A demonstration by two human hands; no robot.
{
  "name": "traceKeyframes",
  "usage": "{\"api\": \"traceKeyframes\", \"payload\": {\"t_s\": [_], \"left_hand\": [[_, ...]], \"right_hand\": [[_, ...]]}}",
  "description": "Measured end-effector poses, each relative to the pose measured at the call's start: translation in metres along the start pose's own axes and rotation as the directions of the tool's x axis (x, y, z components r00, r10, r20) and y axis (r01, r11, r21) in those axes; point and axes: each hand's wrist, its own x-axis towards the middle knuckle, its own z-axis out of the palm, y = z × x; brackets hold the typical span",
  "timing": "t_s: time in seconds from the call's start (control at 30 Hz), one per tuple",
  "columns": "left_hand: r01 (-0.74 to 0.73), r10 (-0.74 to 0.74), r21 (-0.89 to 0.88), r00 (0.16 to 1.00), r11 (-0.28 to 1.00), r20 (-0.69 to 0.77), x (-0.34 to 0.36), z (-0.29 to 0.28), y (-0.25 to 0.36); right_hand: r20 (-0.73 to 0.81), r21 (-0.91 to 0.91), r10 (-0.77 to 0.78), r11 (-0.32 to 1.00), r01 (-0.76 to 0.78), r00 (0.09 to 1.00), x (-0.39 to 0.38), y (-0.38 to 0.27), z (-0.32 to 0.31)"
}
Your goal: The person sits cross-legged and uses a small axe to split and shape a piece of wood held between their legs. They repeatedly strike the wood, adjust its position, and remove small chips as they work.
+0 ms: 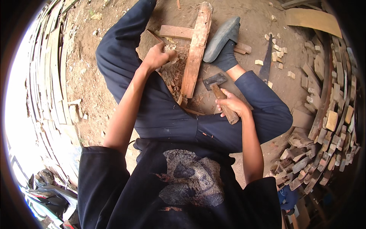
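Observation:
My right hand (233,104) is wrapped round the wooden handle of a hammer (215,80). The hammer's dark head points away from me, above my bent right leg. My left hand (156,58) is closed, beside pale curled wood shavings (170,48). Its fingertips are turned away, so what they hold is hidden. Between my legs a long rough timber (197,51) slants away from me, to the right of my left hand. A shorter reddish wood piece (176,31) meets its left side. A thin brown strip (154,36) lies just beyond my left hand.
My shoe (223,40) rests against the timber's right side. Farther right lie a dark tapered blade (266,59) and several small pale wood blocks (277,55). Stacked wood offcuts (324,152) line the right edge. Long boards (57,72) stand along the left. A motorbike (49,194) is at lower left.

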Motion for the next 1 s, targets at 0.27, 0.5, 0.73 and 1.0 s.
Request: {"api": "traceKeyframes", "payload": {"t_s": [0.27, 0.5, 0.73, 1.0], "left_hand": [[0.208, -0.195, -0.16, 0.976, 0.965, 0.094, 0.003, -0.008, 0.008], [0.125, -0.214, -0.656, 0.975, 0.745, -0.058, 0.005, -0.014, 0.039], [0.063, -0.2, -0.689, 0.972, 0.722, -0.122, 0.02, 0.018, 0.028], [-0.178, 0.098, -0.495, 0.978, 0.85, -0.184, 0.029, 0.028, 0.012]], "right_hand": [[-0.015, -0.272, 0.129, 0.954, -0.128, 0.991, 0.006, -0.021, -0.005], [0.071, -0.425, -0.007, 0.904, 0.036, 0.997, 0.005, -0.015, -0.024], [0.047, -0.562, 0.14, 0.823, -0.089, 0.989, 0.012, -0.032, -0.022], [0.037, -0.504, 0.229, 0.845, -0.179, 0.973, 0.023, -0.031, -0.02]]}}
